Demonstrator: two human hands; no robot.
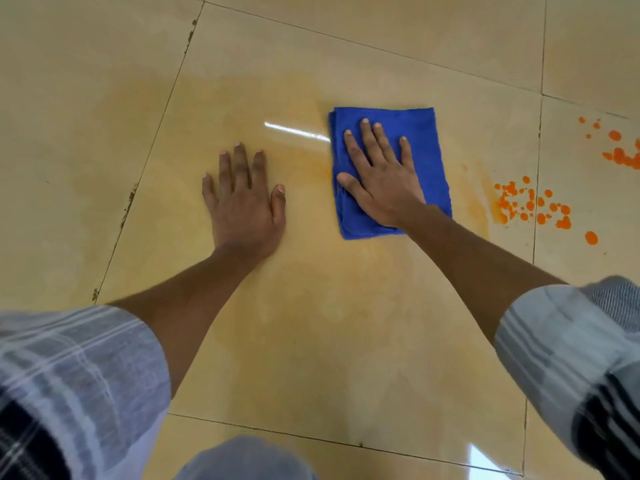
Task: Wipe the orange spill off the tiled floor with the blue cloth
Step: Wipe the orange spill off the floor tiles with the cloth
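Head view: right hand [384,181] flat on the cloth [426,150] mid-tile, left hand [244,202] flat on the floor [311,341] beside it; orange haze remains, droplets [533,206] at right untouched — roughly half done.

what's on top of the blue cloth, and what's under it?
On the blue cloth the right hand lies flat, fingers spread. The cloth lies on the tiled floor, amid a faint orange smear. Whether spill sits beneath it cannot be seen; the cloth covers that patch.
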